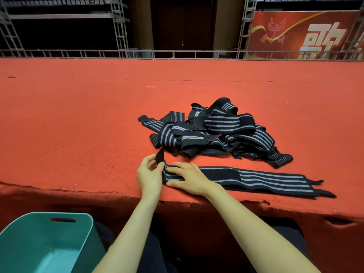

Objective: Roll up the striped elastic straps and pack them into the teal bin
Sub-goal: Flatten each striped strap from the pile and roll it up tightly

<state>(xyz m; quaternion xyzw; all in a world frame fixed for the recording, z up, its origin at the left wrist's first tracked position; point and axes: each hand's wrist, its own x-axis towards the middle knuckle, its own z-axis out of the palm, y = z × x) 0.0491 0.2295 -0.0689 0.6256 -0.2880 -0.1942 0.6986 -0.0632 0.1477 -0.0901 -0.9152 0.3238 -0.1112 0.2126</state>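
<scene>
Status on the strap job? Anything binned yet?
Done: no rolls in the visible part of the teal bin. In hand: one strap lies flat; left hand pinches its end tab, right hand presses it down. Left: rolling it, plus the pile behind.

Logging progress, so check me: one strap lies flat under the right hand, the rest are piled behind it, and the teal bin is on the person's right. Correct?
No: the head view shows the teal bin on the person's left. One strap does lie flat under the right hand, the rest piled behind it.
</scene>
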